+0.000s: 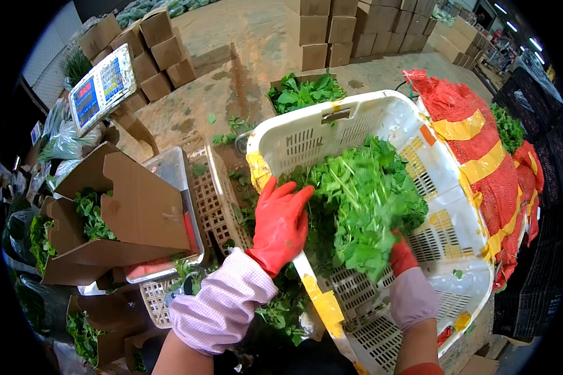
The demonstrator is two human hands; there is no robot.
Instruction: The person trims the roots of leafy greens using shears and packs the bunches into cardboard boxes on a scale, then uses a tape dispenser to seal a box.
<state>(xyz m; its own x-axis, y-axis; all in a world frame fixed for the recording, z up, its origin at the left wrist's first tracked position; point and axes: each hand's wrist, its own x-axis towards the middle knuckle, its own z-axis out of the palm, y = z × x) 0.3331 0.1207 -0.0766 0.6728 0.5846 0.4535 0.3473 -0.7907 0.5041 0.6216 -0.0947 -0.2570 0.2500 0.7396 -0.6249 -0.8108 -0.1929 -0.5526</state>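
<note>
A large white plastic basket (441, 219) with slotted walls stands tilted in front of me. My left hand (281, 224), in a red rubber glove, lies over its left rim beside the greens, with fingers stretched and slightly apart. Inside the basket, my right hand (403, 253) wears a matching glove and is closed on a bunch of leafy greens (363, 212). Leaves hide most of the right fingers, and the bunch is partly blurred. Pale checked sleeve covers reach both wrists. Yellow tape is wrapped on the basket's rim.
At left, a cardboard box (137, 215) with greens sits on a metal scale (197, 240), below its display (103, 87). A beige crate (213, 187) stands between scale and basket. Red mesh sacks (466, 134) lean on the right. Stacked cartons (313, 37) stand behind; dark crates (532, 269) far right.
</note>
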